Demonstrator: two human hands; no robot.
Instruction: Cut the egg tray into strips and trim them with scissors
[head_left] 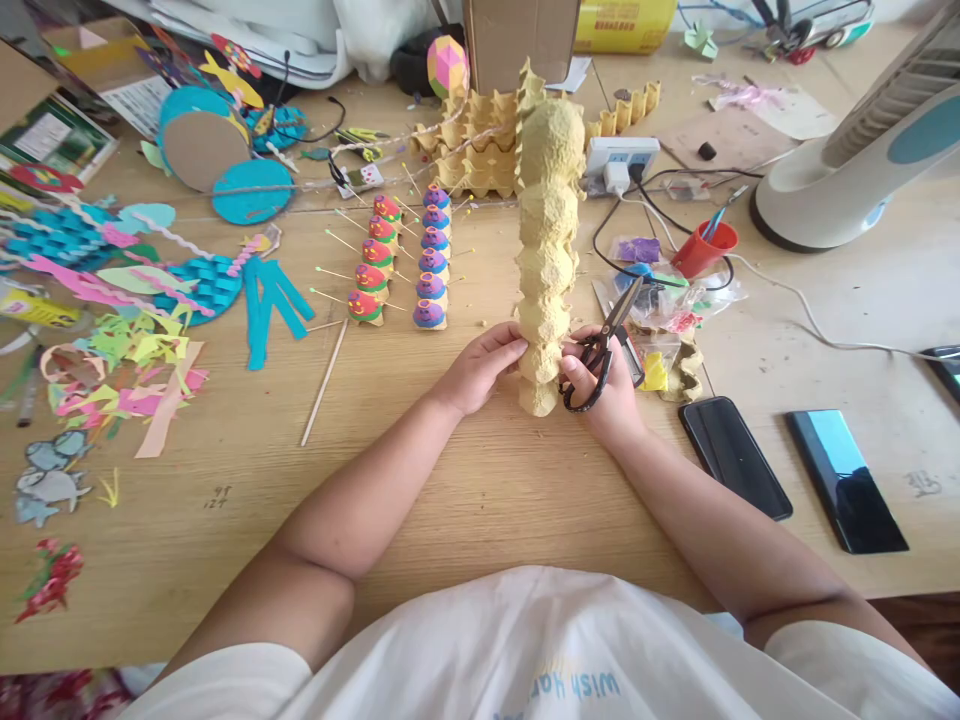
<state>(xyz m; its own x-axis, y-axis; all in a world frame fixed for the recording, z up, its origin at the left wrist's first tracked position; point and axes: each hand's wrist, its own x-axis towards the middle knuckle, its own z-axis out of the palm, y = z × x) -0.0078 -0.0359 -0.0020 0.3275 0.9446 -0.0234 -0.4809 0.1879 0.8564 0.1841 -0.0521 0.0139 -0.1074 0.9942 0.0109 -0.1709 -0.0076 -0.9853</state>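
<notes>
A long yellow strip of egg carton [549, 250] stands on end between my hands, its bumpy cups facing me. My left hand [480, 365] is closed on its lower left edge. On the other side, my right hand [611, 390] grips black-handled scissors [600, 350] and its fingertips touch the strip's right edge. The blades of the scissors point up and to the right, away from the strip. Two painted egg-carton caterpillars, one red and green [373, 262] and one purple and orange [433, 262], lie to the left with thin sticks poking out of them.
More egg carton [480, 165] lies behind the strip. Paper scraps [127, 370] and blue woven paper pieces [206, 285] cover the left side. At right are a power strip [622, 160], a red cup [705, 250], two phones [735, 455] and a white fan base [817, 200].
</notes>
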